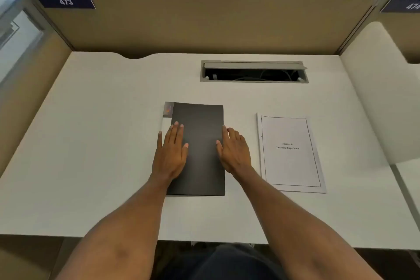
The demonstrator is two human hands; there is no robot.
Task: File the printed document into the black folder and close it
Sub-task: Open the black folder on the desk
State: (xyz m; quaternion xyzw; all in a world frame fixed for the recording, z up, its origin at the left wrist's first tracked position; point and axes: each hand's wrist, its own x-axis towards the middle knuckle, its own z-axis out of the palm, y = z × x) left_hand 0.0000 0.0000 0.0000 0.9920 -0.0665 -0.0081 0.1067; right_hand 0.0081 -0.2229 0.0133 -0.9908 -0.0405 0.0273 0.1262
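The black folder (200, 143) lies closed and flat in the middle of the white desk (91, 143), with a light spine strip along its left edge. My left hand (171, 150) rests flat on the folder's left part, fingers spread. My right hand (234, 150) lies at the folder's right edge, fingertips touching the cover, holding nothing. The printed document (289, 152), a white stack with a framed title page, lies on the desk to the right of the folder, apart from both hands.
A cable slot (253, 71) with its lid raised is set into the desk behind the folder. Beige partition walls (204, 22) enclose the desk at the back and sides. A white rounded panel (375, 88) stands at the right.
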